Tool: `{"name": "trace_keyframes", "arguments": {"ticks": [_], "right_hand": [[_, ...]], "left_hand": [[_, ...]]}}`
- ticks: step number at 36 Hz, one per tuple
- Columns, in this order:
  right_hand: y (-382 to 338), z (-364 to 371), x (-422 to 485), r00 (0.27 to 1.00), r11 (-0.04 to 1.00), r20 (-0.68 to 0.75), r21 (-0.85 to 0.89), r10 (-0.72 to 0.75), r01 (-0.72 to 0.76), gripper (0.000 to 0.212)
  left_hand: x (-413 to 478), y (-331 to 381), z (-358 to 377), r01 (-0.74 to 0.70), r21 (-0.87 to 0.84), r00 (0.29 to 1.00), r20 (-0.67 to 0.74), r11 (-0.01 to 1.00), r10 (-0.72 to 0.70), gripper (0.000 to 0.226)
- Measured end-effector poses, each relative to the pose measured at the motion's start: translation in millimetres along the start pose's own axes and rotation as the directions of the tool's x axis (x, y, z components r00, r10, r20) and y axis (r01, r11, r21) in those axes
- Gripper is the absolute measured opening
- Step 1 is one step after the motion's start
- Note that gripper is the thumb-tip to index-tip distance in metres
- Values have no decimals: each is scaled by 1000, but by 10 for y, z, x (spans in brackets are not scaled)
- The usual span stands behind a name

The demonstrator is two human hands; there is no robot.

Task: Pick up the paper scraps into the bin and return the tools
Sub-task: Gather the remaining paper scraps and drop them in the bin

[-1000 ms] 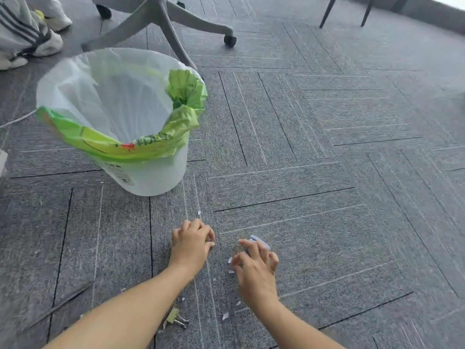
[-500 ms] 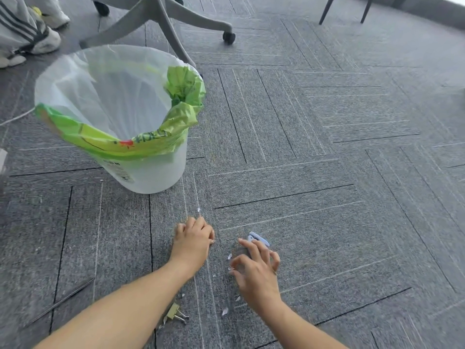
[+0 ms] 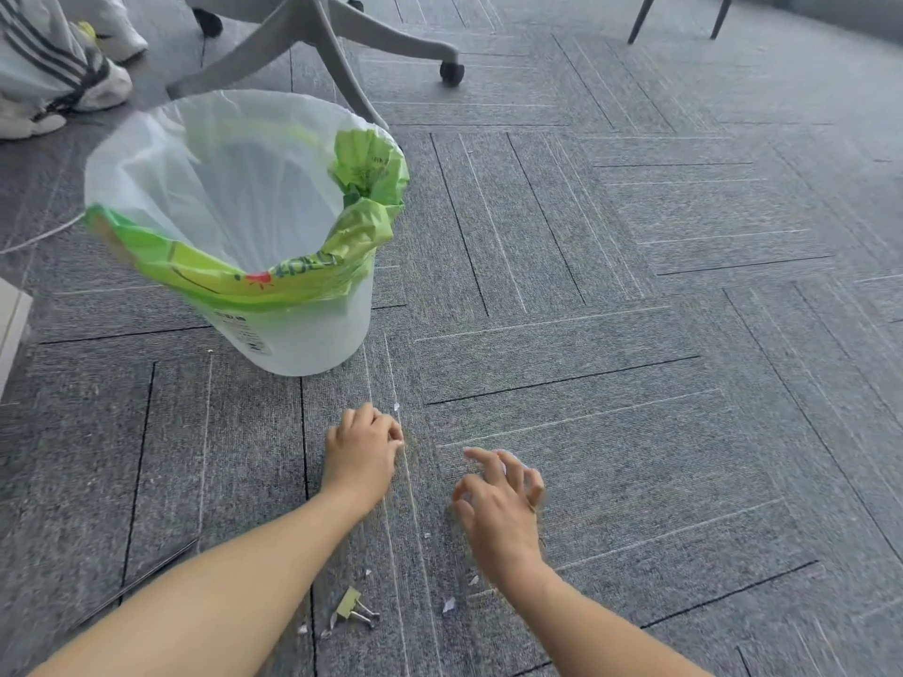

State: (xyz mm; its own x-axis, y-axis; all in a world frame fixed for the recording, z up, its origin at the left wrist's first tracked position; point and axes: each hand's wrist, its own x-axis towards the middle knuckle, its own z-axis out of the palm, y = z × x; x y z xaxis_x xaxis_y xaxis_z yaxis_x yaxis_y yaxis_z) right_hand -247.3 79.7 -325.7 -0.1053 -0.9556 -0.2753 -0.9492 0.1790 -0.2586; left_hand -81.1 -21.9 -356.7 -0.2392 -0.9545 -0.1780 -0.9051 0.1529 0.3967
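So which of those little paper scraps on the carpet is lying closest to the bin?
The tiny white scrap just beyond the left hand, nearest the bin. The other scraps lie farther back, near the binder clip.

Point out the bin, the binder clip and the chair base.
bin (image 3: 312, 334), head view, bare front wall below the bag.
binder clip (image 3: 348, 605), head view, its yellowish body.
chair base (image 3: 342, 61), head view, a grey leg.

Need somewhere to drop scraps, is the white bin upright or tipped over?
Upright: the white plastic bin stands on its base, its bag-lined mouth facing up.
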Motion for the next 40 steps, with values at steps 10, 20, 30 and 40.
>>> {"name": "trace_keyframes", "arguments": {"ticks": [10,20,30,40], "right_hand": [[11,-39,87,999,999,-17,-22,29,-30,20],[26,-36,159,993,982,2,-145,-121,120,13],[-3,-110,216,995,993,22,-59,-102,103,21],[8,-134,242,997,996,20,-30,-81,81,16]], "left_hand": [[138,40,-46,20,4,999,-35,1000,-20,8],[259,23,-74,16,-46,998,-54,999,-19,7],[320,41,-112,131,-220,988,-55,967,-147,37],[313,45,-162,171,-159,979,-82,972,-186,21]]}}
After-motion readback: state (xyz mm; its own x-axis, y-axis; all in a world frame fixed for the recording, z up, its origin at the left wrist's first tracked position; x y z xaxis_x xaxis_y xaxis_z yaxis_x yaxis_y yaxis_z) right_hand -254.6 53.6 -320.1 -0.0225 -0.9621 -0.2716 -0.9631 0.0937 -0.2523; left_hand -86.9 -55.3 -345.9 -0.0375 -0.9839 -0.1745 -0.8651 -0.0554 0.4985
